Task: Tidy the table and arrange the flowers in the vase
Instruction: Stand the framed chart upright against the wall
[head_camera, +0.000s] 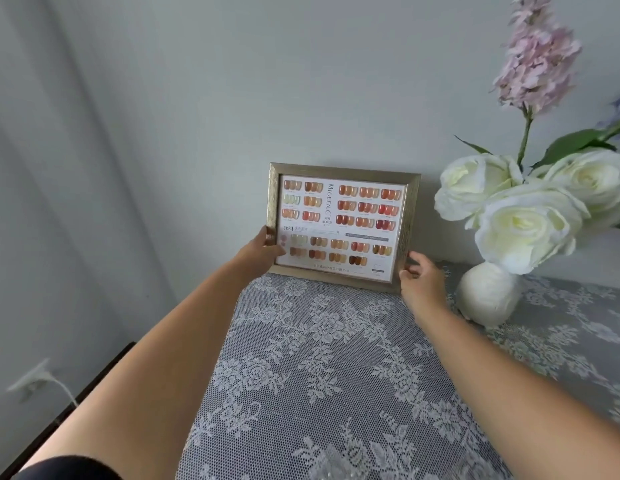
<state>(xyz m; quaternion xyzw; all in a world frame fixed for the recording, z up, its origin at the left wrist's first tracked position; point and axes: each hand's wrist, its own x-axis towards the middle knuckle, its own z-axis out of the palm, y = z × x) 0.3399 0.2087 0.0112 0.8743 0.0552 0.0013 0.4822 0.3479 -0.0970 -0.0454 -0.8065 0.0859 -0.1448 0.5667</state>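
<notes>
A gold picture frame (339, 225) with a chart of nail colour samples stands upright at the back of the table, leaning on the wall. My left hand (263, 252) grips its lower left edge, thumb over the front. My right hand (421, 277) touches its lower right corner with fingers curled. To the right a round white vase (487, 294) holds white roses (523, 220), a tall pink flower spike (537, 60) and green leaves.
A grey lace tablecloth (336, 358) covers the table. The wall stands close behind the frame and vase. A pale curtain (59, 168) hangs on the left, with a wall socket and cable (38, 379) below it. The table's dark left edge (76, 400) shows.
</notes>
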